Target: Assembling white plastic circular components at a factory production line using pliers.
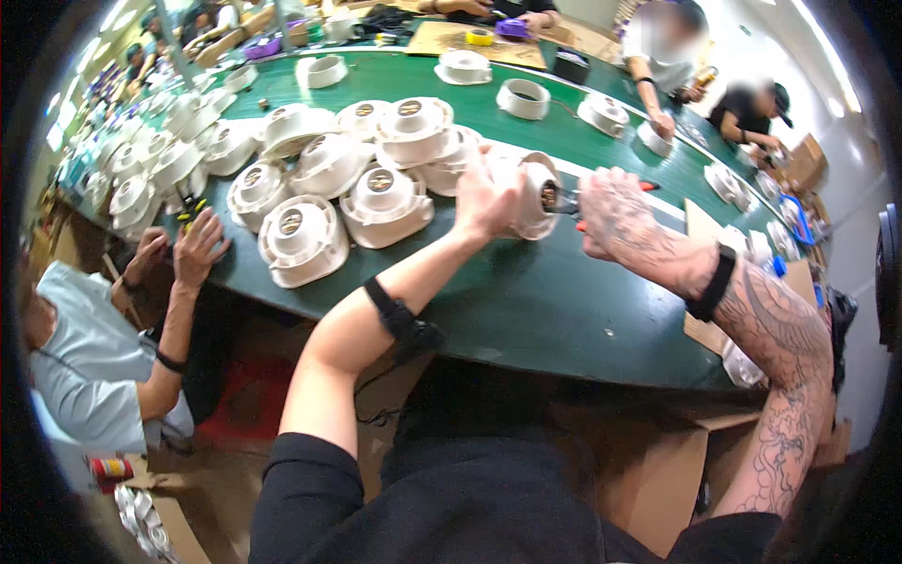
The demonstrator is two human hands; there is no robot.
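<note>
My left hand (487, 197) is closed on a white round plastic housing (536, 218), tipped on its side above the green table so its coppery centre faces right. In my right fist (618, 211) is a hand tool that looks like pliers (567, 201), with red showing at its handle. Its metal end reaches the housing's centre; whether it grips a part there, I cannot tell. Just left of my left hand stand several similar white housings (383, 199) with coppery discs in their tops, some stacked on others.
The green table (526, 324) curves across the view, with more white rings (523, 99) along its far side. At the left a co-worker's hands (195, 249) work beside a crowded heap of housings. Other people sit across the table. Cardboard boxes (658, 470) lie below its near edge.
</note>
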